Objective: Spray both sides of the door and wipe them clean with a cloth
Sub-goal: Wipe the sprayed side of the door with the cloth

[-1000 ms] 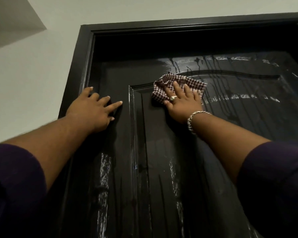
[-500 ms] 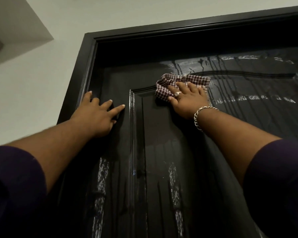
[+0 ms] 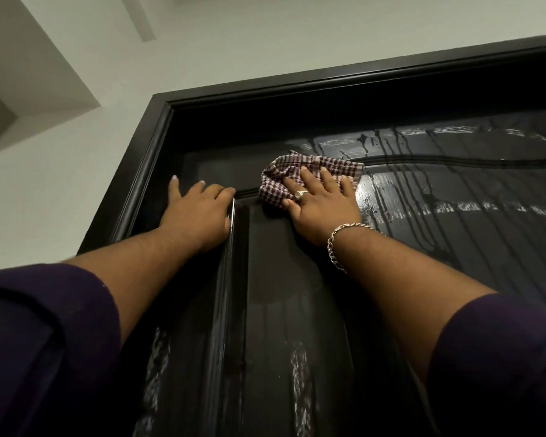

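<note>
A glossy black panelled door fills the view, seen from below, wet with spray streaks running down its upper right part. My right hand presses a crumpled red-and-white checked cloth flat against the door near the top left corner of the raised panel, fingers spread over it. My left hand lies flat on the door's left stile, fingers straight, just left of the panel moulding. No spray bottle is in view.
The black door frame runs along the left and top of the door. A pale wall lies to the left, and the ceiling is above.
My left hand has slid up and right, close to the cloth. My right hand with the cloth stays at the panel's top left corner. The view has tilted upward.
</note>
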